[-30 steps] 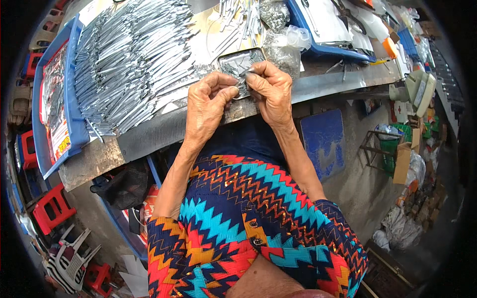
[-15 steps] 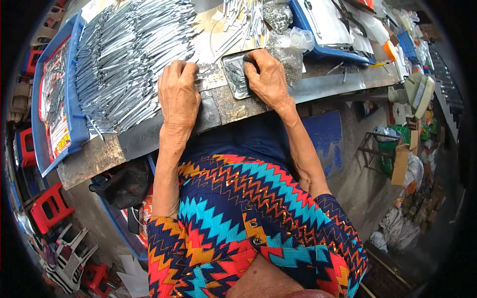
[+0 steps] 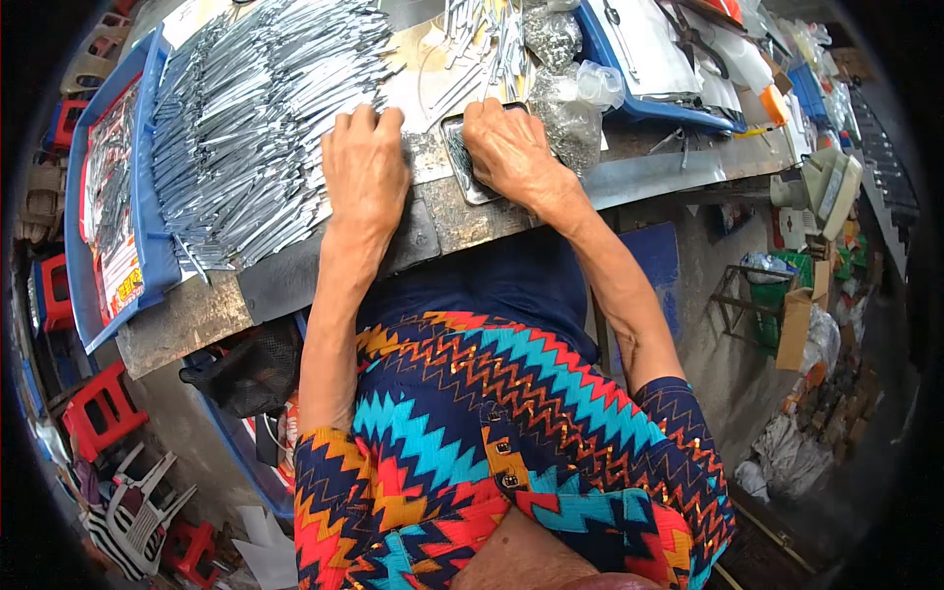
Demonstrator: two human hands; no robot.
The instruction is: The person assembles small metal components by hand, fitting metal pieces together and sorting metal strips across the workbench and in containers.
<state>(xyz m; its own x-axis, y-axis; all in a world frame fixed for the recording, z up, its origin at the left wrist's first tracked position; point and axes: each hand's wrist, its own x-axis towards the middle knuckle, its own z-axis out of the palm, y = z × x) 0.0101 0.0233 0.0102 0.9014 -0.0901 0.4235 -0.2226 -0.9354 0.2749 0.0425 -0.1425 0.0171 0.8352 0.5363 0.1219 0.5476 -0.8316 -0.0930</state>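
Observation:
My left hand (image 3: 366, 177) is curled at the right edge of a wide heap of slender silver metal strips (image 3: 265, 118), back of the hand up. Its fingertips are hidden, so whatever they pinch does not show. My right hand (image 3: 516, 157) bends over a small rectangular metal tray (image 3: 476, 194) by the table's front edge, its fingers closed and their tips out of sight. Small dark metal pieces (image 3: 458, 146) lie in that tray, partly covered by the hand. Beyond it, more thin metal strips (image 3: 482, 54) are scattered loosely on the board.
Clear plastic bags of small metal parts (image 3: 575, 123) sit right of the small tray. Behind them is a blue tray (image 3: 678, 115) with pliers (image 3: 698, 44). Another blue tray (image 3: 147, 246) stands at the table's left end. Red stools (image 3: 103, 408) are on the floor at left.
My right hand has turned and shifted left over the small tray, covering more of its pieces. My left hand has moved slightly right and forward, its fingers still curled.

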